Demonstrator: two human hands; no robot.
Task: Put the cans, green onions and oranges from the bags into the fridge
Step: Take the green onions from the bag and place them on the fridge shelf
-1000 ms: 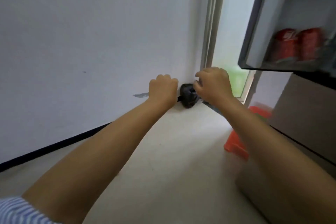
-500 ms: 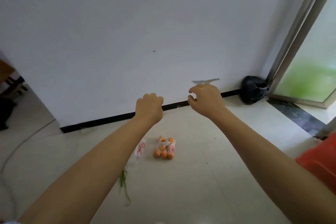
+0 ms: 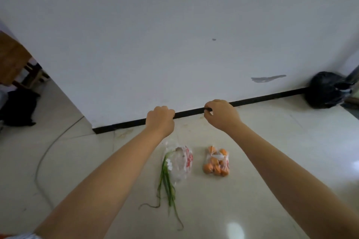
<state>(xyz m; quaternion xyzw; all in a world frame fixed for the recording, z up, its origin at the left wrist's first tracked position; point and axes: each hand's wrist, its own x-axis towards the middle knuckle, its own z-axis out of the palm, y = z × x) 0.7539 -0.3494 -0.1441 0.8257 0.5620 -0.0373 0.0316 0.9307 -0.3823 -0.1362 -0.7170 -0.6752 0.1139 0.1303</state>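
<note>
A pale tiled floor (image 3: 272, 141) meets a white wall (image 3: 155, 35) with a black skirting strip (image 3: 262, 97) along its foot. A black rubbish bag (image 3: 326, 90) sits in the far right corner, and a grey cable (image 3: 48, 151) trails over the floor at the left.

Both arms reach forward above the floor. The left hand (image 3: 160, 118) is clenched into a loose fist and holds nothing that can be seen. The right hand (image 3: 221, 113) is also curled, thumb against forefinger, with nothing visible in it.

Below the hands lie the green onions (image 3: 167, 180), their white ends inside a clear plastic bag (image 3: 181, 163) and their leaves trailing out over the floor. Just to the right, apart from it, is a second clear bag full of oranges (image 3: 216, 163). No cans and no fridge are in view.

The step in hand looks like the reach down for the next load. The next move calls for lowering the hands, opening the fingers and gripping the onions or the orange bag.
</note>
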